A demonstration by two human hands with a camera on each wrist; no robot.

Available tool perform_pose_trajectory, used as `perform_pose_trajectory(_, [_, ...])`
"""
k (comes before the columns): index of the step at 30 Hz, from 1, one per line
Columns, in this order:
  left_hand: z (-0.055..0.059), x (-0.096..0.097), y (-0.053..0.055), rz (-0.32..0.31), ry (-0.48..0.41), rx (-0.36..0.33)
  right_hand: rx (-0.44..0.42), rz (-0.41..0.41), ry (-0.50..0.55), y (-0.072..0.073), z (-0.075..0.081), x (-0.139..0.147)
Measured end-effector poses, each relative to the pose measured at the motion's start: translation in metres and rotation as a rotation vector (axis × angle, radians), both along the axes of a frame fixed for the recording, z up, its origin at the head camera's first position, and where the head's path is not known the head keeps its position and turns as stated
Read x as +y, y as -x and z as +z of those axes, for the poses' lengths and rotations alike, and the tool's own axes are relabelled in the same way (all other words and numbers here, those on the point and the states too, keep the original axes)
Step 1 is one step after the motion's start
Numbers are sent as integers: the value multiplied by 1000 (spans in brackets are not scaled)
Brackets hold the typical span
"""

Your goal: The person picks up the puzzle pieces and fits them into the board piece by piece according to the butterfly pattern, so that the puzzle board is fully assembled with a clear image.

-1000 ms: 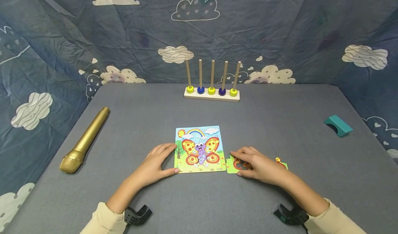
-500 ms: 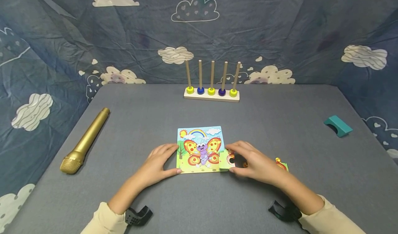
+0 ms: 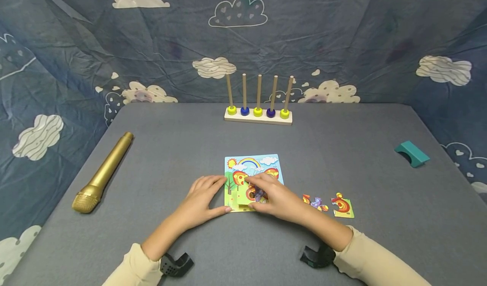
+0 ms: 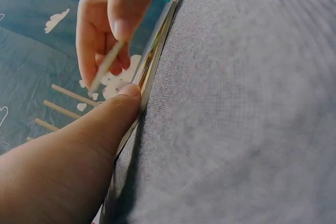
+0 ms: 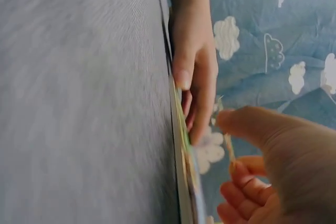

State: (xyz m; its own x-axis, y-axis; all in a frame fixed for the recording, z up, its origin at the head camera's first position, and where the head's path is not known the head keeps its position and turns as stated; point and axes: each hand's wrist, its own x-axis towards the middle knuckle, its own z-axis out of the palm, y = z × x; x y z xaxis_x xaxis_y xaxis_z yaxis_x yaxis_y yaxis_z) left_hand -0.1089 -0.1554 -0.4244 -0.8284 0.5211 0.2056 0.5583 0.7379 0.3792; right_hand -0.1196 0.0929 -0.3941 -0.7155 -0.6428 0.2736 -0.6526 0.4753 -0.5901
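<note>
A square butterfly puzzle board [image 3: 271, 161] lies flat on the grey table. My left hand [image 3: 207, 195] touches its left side, fingertips along the edge and thumb at the near left corner. Between the thumb and fingers of my right hand [image 3: 279, 199] is a green puzzle piece [image 3: 242, 195] with red and yellow rings. In the left wrist view this piece [image 4: 106, 66] shows tilted, raised above the board. My right hand hides much of the butterfly. To the right lie a loose purple-and-red piece [image 3: 318, 203] and a ringed corner piece [image 3: 344, 208].
A wooden peg stand [image 3: 258, 117] with yellow and blue beads stands at the back. A golden microphone [image 3: 104, 170] lies on the left, a teal arch block [image 3: 412, 153] on the right. Cloud-patterned cloth [image 3: 175, 36] hangs behind the table. Both wrists wear black camera mounts [image 3: 176, 265].
My right hand has lifted the green piece from the table and carried it left over the board. The board and my left hand have shifted slightly right. Two loose pieces are uncovered.
</note>
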Motion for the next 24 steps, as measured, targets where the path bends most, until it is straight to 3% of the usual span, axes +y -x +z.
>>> perform_pose_trajectory(10, [1, -2, 0, -30, -30, -3, -32, 9, -120, 8, -9, -16])
perform_pose_trajectory(19, [8, -3, -1, -130, -36, 11, -90, 9, -155, 13, -8, -20])
perform_pose_trajectory(24, [9, -4, -1, -153, -26, 3, -56, -25, -175, 14, -8, -22])
